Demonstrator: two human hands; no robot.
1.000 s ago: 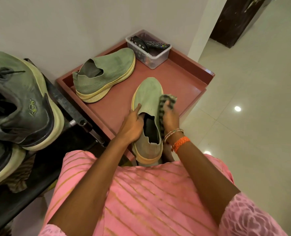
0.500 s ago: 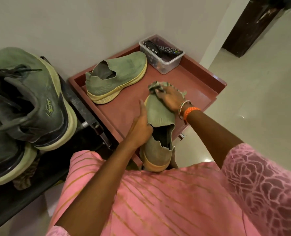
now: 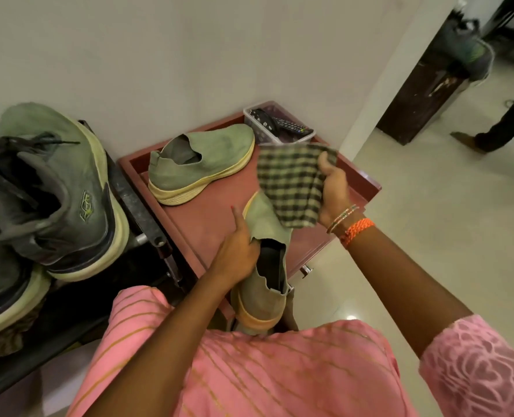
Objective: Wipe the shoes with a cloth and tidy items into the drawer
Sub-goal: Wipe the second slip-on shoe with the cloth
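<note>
I have my left hand (image 3: 237,251) clamped on the near green knitted slip-on shoe with a pale yellow sole (image 3: 264,266), thumb tucked into the collar and forefinger laid along its side. The shoe lies toe-forward across the front edge of the reddish-brown wooden drawer tray (image 3: 367,179), its heel hanging off the edge toward my body. My right hand (image 3: 334,188) is closed on the green-and-dark checked cloth (image 3: 292,185), thumb pinching one upper corner, the rest of the fabric spread open and draping down just over the toe of that shoe. Whether the cloth touches the toe or hangs a little clear of it I cannot say from this angle.

The matching second green slip-on shoe (image 3: 201,164) sits on its sole further back in the tray, and behind it, against the wall, the clear plastic tub holding dark remote controls (image 3: 280,127). To the left, well apart, grey-green lace-up trainers (image 3: 54,191) are stacked on a dark rack.

I judge wiping is mid-way: this shoe is in hand, the far one not yet reached. The risks I see are these. The shoe is only partly supported, so a firm downward wipe near the heel could tip it off the tray. The cloth is held by one corner only, so it may bunch or slip from my grip when pressed down.
</note>
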